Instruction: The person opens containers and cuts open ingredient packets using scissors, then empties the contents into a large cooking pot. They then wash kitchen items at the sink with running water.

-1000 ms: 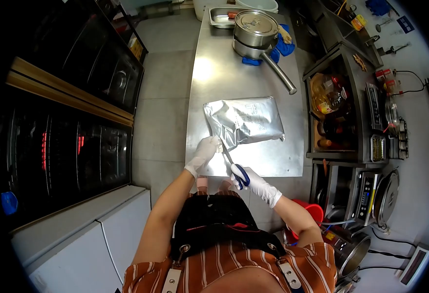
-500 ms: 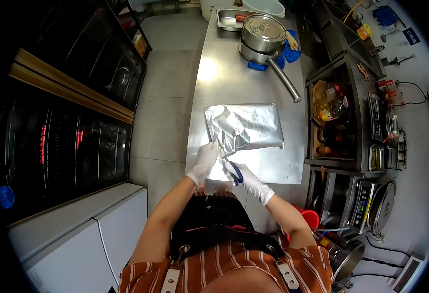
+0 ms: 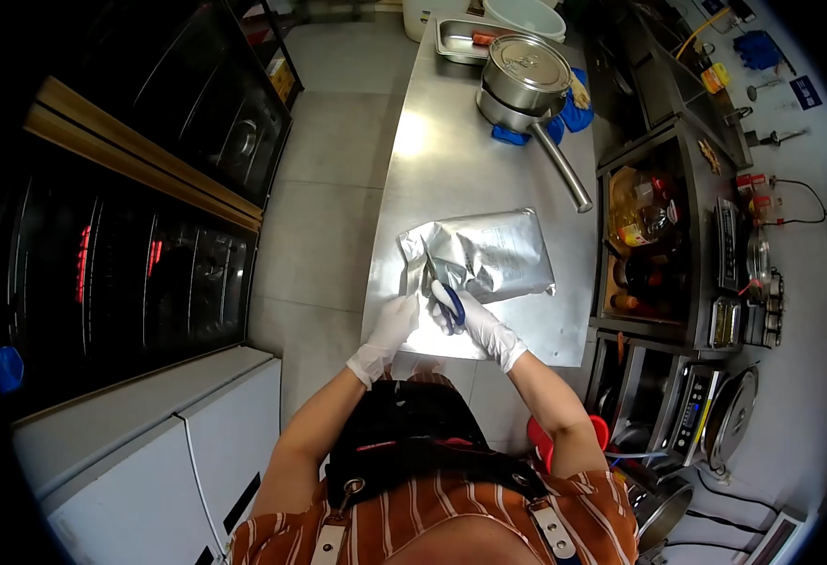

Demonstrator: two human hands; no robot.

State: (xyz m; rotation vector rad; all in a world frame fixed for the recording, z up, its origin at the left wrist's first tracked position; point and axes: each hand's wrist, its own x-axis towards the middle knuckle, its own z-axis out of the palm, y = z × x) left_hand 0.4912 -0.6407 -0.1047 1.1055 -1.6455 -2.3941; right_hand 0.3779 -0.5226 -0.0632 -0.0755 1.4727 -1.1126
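Note:
A silver foil bag (image 3: 498, 250), full and flat, lies on the steel table in front of me. My left hand (image 3: 394, 325), in a white glove, pinches the foil at the bag's near left end. In my gloved right hand (image 3: 473, 322) is a pair of scissors (image 3: 453, 301) with dark blue handles. Its blades point away from me and lie across the left end of the bag, where the foil is creased and partly cut. The blade tips are hard to make out against the shiny foil.
On the steel table (image 3: 451, 179), a lidded pot (image 3: 527, 71) rests on a long-handled saucepan (image 3: 562, 165) over blue cloths. Behind it stand a metal tray (image 3: 456, 42) and a white tub (image 3: 531, 17). Shelves with bottles (image 3: 644, 217) line the right; dark glass-door cabinets (image 3: 131, 254) the left.
The scissors have moved from the bag's near corner farther along its left end, blades now over the foil. My left hand has shifted slightly toward me and left, still pinching the edge.

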